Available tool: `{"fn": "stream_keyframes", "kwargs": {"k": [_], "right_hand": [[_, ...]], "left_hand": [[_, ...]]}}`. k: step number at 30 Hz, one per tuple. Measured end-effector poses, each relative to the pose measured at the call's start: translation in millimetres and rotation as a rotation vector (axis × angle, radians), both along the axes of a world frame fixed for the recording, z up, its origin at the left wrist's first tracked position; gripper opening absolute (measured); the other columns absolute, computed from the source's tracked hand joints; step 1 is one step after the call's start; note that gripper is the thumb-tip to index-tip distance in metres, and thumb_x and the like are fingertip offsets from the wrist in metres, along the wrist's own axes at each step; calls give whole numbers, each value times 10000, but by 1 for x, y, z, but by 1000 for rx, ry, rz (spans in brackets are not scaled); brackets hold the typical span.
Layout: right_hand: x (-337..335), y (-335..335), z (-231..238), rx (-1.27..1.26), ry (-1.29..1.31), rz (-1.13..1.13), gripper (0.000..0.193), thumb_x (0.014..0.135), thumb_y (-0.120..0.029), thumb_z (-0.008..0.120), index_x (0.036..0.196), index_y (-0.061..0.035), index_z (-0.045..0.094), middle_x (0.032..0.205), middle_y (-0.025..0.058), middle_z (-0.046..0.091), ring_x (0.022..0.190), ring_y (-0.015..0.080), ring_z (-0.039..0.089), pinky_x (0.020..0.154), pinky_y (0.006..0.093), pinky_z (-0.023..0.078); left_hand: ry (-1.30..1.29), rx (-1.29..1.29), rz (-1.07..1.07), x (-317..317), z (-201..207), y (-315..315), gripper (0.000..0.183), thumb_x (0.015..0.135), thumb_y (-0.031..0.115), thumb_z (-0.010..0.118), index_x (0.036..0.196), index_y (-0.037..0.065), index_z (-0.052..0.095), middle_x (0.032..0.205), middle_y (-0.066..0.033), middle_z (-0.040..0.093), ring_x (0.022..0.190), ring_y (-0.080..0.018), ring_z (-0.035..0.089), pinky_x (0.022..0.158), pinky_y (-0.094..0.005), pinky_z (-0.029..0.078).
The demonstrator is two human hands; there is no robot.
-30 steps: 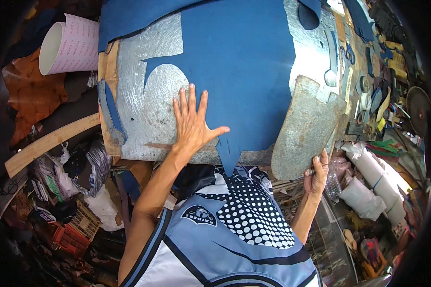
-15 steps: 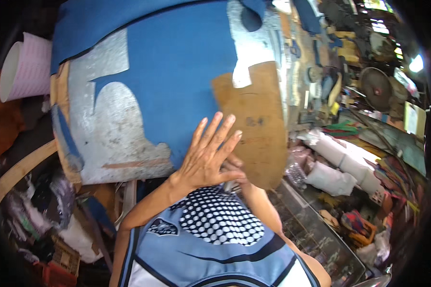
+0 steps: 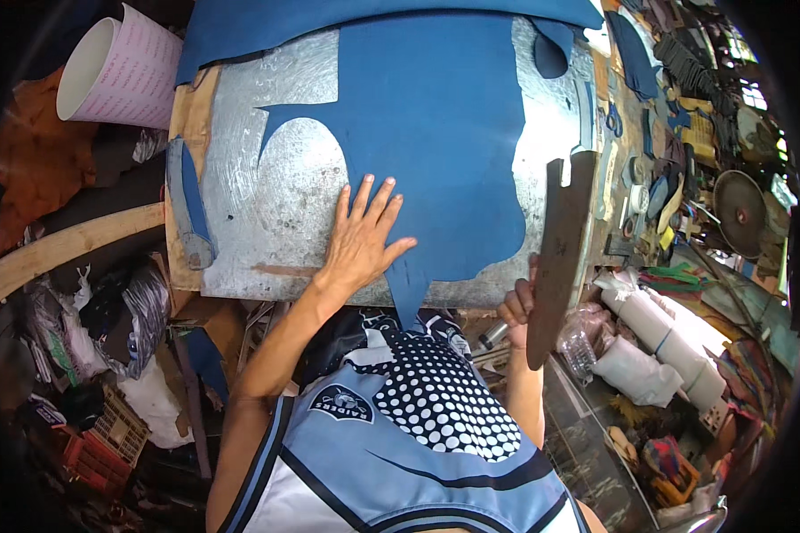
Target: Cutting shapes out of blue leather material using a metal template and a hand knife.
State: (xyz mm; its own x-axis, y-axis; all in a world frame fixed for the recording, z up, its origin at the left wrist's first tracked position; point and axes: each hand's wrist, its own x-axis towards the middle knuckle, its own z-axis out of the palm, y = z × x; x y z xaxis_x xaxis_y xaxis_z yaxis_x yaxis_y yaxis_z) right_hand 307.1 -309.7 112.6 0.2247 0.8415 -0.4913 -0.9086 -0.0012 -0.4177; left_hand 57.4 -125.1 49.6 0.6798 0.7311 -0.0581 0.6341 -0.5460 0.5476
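A blue leather-like sheet (image 3: pixel 431 133) with cut-out edges lies over a scuffed metal-topped table (image 3: pixel 240 204). My left hand (image 3: pixel 364 233) rests flat on the sheet near its front edge, fingers spread. A narrow pointed tongue of the sheet hangs over the table's front edge beside this hand. At the right of the table, my right hand (image 3: pixel 518 306) grips the edge of a brown flat template (image 3: pixel 556 258). The template is tilted nearly on edge, and it hides part of the fingers.
Another blue sheet (image 3: pixel 373 19) lies along the table's far side. Blue offcuts (image 3: pixel 194 204) are at the left edge. A rolled pink-white paper (image 3: pixel 133 71) stands far left. Scissors (image 3: pixel 613 120) and tools lie at right, with wrapped rolls (image 3: pixel 658 329) and a fan (image 3: pixel 740 209) beyond.
The brown template was flat on the blue sheet; my right hand has lifted and tilted it away to the right. My left hand now lies on the sheet. The view has shifted.
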Motion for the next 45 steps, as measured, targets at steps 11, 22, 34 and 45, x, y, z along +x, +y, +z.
{"fn": "stream_keyframes", "kwargs": {"k": [11, 22, 34, 45], "right_hand": [[21, 0, 7, -229, -339, -98, 558, 968, -129, 607, 1485, -123, 398, 1403, 86, 552, 1280, 256, 534, 1091, 441, 441], [-17, 123, 3, -482, -811, 362, 553, 936, -133, 650, 1421, 44, 453, 700, 32, 600, 567, 106, 553, 506, 238, 426], [-42, 175, -26, -440, -801, 552, 508, 959, -125, 628, 1405, 51, 461, 655, 47, 624, 526, 96, 577, 463, 220, 423], [-25, 161, -26, -505, -913, 391, 493, 950, -133, 625, 1391, 40, 491, 632, 22, 590, 495, 83, 509, 460, 229, 407]], "left_hand": [[140, 150, 90, -51, -10, 61, 556, 941, 451, 583, 1396, 135, 542, 1563, -139, 340, 1470, -416, 193, 1181, -588, 143], [-64, 17, 115, -50, -4, 7, 555, 882, 332, 693, 1311, 0, 575, 1481, -152, 468, 1434, -397, 311, 1163, -577, 187], [-102, 35, 155, -50, -10, -2, 734, 793, 458, 772, 1337, 17, 553, 1481, -149, 468, 1448, -378, 295, 1177, -567, 157], [-83, 32, 134, -41, -5, 1, 758, 748, 544, 765, 1312, 69, 592, 1522, -146, 403, 1454, -416, 243, 1165, -609, 153]]}}
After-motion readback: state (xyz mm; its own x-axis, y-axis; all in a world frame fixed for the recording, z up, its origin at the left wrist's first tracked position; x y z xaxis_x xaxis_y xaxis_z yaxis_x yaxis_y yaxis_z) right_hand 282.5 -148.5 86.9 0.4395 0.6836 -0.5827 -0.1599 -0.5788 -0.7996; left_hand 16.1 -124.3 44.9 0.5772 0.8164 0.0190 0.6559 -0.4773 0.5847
